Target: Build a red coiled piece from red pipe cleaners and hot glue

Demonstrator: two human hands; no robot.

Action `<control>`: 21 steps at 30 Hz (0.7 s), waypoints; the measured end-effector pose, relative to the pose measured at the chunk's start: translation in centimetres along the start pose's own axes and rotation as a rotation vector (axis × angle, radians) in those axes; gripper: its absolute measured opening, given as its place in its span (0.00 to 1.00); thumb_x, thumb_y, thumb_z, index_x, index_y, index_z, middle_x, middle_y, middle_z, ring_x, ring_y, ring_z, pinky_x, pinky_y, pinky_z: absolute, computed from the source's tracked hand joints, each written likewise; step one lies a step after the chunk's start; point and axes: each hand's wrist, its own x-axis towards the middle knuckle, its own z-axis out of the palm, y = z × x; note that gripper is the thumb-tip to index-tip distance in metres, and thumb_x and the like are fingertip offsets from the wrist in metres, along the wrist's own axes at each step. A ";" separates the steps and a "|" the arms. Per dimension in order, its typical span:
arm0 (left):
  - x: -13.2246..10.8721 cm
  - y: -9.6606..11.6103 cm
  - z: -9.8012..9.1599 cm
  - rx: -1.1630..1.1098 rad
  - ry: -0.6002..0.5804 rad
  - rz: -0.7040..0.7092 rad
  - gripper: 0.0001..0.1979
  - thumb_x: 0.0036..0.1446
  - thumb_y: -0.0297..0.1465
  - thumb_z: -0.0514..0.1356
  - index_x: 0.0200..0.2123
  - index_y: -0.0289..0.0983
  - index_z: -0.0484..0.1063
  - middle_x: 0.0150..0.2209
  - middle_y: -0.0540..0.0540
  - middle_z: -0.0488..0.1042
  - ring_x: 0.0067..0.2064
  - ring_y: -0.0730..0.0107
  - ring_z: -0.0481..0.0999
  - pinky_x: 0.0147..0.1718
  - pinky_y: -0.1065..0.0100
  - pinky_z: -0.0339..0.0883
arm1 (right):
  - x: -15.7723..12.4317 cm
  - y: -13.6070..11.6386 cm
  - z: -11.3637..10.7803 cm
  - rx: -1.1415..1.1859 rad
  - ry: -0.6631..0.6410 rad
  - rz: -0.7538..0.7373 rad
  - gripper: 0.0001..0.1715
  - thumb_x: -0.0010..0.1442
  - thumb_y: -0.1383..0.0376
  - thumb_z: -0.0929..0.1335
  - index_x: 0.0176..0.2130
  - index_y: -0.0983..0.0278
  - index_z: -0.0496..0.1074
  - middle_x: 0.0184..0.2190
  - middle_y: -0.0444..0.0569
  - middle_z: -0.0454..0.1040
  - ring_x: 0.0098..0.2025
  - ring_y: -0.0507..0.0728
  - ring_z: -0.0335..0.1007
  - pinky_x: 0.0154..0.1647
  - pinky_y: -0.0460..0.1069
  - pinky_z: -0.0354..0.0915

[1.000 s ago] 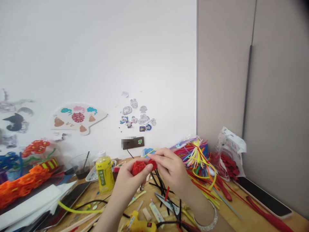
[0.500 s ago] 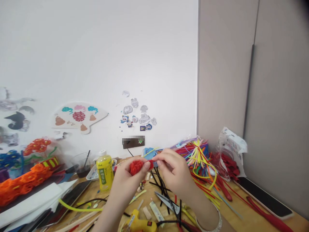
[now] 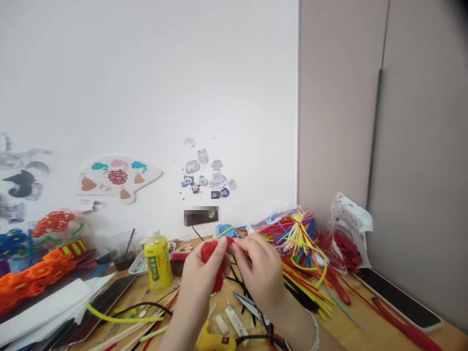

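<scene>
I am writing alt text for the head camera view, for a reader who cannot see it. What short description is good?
Two bare hands, left and right, pinch a red pipe-cleaner flower above a cluttered wooden table. Scissors, a yellow glue gun, a yellow drink bottle and colourful pipe cleaners surround them.
</scene>
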 end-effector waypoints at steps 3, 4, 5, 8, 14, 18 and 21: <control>-0.1 0.2 -0.2 0.053 -0.024 -0.054 0.18 0.46 0.43 0.62 0.16 0.36 0.65 0.10 0.55 0.63 0.13 0.79 0.58 0.13 0.77 0.50 | -0.3 0.8 0.1 -0.164 0.032 -0.313 0.07 0.58 0.75 0.64 0.38 0.70 0.69 0.22 0.50 0.70 0.25 0.54 0.64 0.23 0.48 0.62; -0.1 0.2 -0.3 0.064 -0.015 -0.055 0.17 0.45 0.43 0.62 0.18 0.35 0.66 0.10 0.55 0.63 0.14 0.79 0.57 0.13 0.77 0.50 | -0.4 1.0 0.2 -0.179 0.028 -0.380 0.08 0.57 0.76 0.64 0.39 0.71 0.69 0.22 0.50 0.71 0.24 0.54 0.63 0.22 0.48 0.61; -0.1 0.2 -0.4 0.069 -0.001 -0.049 0.17 0.45 0.43 0.63 0.19 0.35 0.67 0.10 0.56 0.62 0.14 0.79 0.57 0.14 0.77 0.50 | -0.4 1.2 0.3 -0.175 0.015 -0.420 0.08 0.57 0.76 0.64 0.39 0.71 0.68 0.22 0.50 0.71 0.24 0.54 0.62 0.21 0.48 0.60; 0.1 0.1 -0.8 0.087 0.017 -0.005 0.15 0.45 0.42 0.62 0.21 0.35 0.68 0.11 0.56 0.62 0.15 0.79 0.57 0.15 0.76 0.52 | -0.4 1.6 0.4 -0.079 -0.081 -0.404 0.09 0.58 0.75 0.64 0.41 0.71 0.69 0.24 0.50 0.72 0.26 0.54 0.63 0.24 0.48 0.61; 0.6 0.0 -1.7 0.185 0.027 0.082 0.15 0.49 0.43 0.59 0.22 0.36 0.69 0.11 0.56 0.61 0.16 0.76 0.59 0.18 0.74 0.55 | 0.5 2.2 -0.3 0.109 -0.184 -0.218 0.05 0.60 0.69 0.65 0.34 0.67 0.71 0.26 0.49 0.72 0.30 0.53 0.64 0.31 0.47 0.62; 0.6 0.6 -2.4 0.358 -0.079 0.116 0.16 0.51 0.43 0.58 0.20 0.37 0.68 0.13 0.55 0.62 0.16 0.76 0.60 0.18 0.74 0.53 | 1.4 2.4 -1.3 0.124 -0.257 -0.187 0.08 0.59 0.65 0.66 0.29 0.65 0.72 0.25 0.47 0.71 0.30 0.53 0.62 0.33 0.48 0.59; 0.6 1.2 -2.8 0.543 -0.208 0.192 0.16 0.52 0.41 0.56 0.21 0.36 0.68 0.17 0.53 0.66 0.21 0.72 0.64 0.23 0.71 0.57 | 2.0 2.6 -2.2 0.146 -0.328 -0.178 0.10 0.59 0.62 0.67 0.29 0.64 0.72 0.24 0.45 0.68 0.30 0.53 0.60 0.34 0.49 0.56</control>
